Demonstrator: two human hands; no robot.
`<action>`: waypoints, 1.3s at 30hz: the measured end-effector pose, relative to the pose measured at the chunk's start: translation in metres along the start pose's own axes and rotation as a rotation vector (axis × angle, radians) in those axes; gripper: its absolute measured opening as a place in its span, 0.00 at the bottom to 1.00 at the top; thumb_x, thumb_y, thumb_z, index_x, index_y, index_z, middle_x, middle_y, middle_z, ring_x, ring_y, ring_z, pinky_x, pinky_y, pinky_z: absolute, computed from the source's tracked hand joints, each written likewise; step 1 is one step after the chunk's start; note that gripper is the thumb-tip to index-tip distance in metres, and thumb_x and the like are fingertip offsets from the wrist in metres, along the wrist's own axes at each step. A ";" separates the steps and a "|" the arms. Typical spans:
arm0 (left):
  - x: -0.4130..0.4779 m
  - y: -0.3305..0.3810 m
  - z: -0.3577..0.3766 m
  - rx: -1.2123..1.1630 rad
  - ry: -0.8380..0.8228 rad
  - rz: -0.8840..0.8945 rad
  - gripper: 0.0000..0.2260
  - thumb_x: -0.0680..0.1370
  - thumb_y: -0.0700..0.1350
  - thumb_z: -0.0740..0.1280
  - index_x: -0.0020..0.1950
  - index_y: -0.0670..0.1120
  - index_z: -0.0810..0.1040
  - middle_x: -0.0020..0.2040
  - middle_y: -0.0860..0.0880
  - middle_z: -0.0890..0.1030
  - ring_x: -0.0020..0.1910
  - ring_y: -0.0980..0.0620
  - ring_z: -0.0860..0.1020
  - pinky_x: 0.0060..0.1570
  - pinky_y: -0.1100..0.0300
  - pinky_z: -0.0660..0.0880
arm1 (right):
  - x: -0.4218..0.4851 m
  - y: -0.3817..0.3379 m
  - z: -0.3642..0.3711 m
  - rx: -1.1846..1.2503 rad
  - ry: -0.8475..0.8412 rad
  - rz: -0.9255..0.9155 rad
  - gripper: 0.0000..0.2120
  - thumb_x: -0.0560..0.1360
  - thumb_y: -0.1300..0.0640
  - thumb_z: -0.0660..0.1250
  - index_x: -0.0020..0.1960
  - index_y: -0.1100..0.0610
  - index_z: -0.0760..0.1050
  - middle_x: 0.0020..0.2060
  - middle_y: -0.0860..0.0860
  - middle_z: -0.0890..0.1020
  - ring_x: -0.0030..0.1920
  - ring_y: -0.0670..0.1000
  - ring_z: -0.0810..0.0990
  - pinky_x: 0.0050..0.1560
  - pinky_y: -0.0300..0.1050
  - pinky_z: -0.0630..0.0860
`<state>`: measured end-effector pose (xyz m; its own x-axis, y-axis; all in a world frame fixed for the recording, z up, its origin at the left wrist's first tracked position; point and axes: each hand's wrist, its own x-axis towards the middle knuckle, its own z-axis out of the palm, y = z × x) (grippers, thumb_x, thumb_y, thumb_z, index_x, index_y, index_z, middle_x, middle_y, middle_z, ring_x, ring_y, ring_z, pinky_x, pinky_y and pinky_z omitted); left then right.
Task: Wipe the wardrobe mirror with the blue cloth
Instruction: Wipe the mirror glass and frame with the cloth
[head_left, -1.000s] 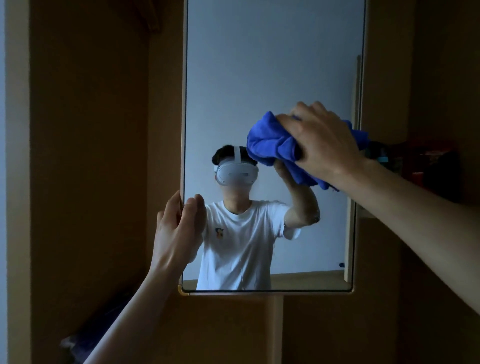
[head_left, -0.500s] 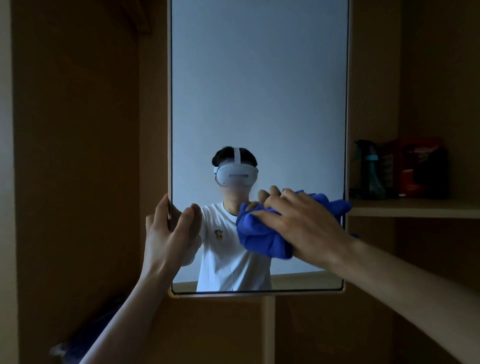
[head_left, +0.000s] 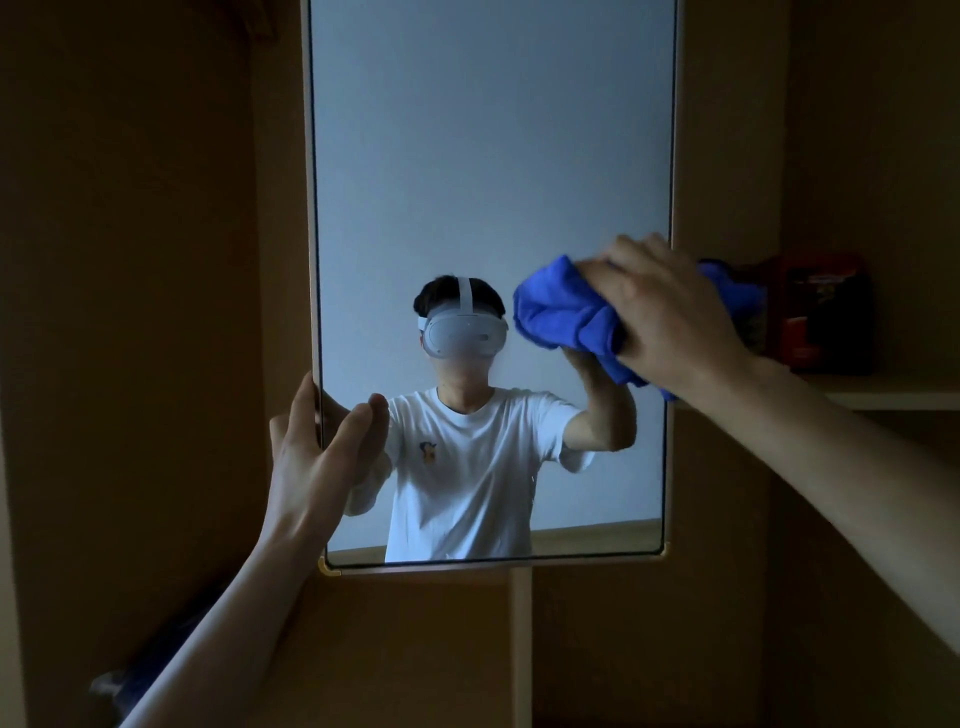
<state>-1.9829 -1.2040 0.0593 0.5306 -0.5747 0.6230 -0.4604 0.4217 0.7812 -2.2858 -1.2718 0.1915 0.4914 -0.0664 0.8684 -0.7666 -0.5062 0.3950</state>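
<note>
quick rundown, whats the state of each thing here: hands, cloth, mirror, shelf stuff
mirror, upright, steadied at its left edge
blue cloth, bunched up, pressed on the glass near the right edge
left hand, grips the mirror's left edge
right hand, grips the blue cloth
red box, standing on the shelf

The upper half of the mirror (head_left: 488, 156), top centre of the frame, is open glass. At mid right, the right hand (head_left: 670, 312) and the bunched blue cloth (head_left: 566, 312) cover the glass by its right edge. At lower left, the left hand (head_left: 317, 467) grips the left edge. Between the two hands the lower glass lies open. At the far right, a shelf (head_left: 893, 397) with dark containers (head_left: 826, 317) crowds the cloth's end.
</note>
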 end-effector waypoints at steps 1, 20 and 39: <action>0.000 -0.002 0.001 -0.003 0.006 -0.003 0.35 0.72 0.67 0.65 0.78 0.57 0.65 0.66 0.49 0.67 0.65 0.44 0.73 0.65 0.46 0.74 | -0.010 -0.006 0.002 0.014 -0.037 -0.024 0.19 0.69 0.62 0.73 0.59 0.55 0.76 0.49 0.54 0.77 0.48 0.59 0.74 0.47 0.57 0.73; -0.008 -0.006 -0.001 0.054 -0.017 0.031 0.35 0.79 0.59 0.67 0.82 0.60 0.55 0.69 0.49 0.64 0.65 0.48 0.70 0.65 0.49 0.71 | -0.072 -0.021 0.011 0.074 -0.080 0.123 0.20 0.71 0.61 0.72 0.61 0.59 0.72 0.50 0.55 0.76 0.47 0.56 0.75 0.39 0.48 0.73; -0.009 -0.007 -0.008 -0.153 -0.092 0.007 0.24 0.76 0.65 0.59 0.73 0.66 0.71 0.64 0.52 0.77 0.63 0.51 0.77 0.65 0.39 0.76 | -0.067 -0.062 0.029 0.206 0.140 0.875 0.20 0.75 0.57 0.68 0.63 0.63 0.68 0.53 0.59 0.74 0.45 0.59 0.78 0.39 0.48 0.71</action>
<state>-1.9787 -1.1958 0.0486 0.4577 -0.6301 0.6273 -0.3462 0.5235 0.7785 -2.2590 -1.2603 0.1004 -0.2967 -0.4007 0.8668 -0.7466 -0.4686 -0.4722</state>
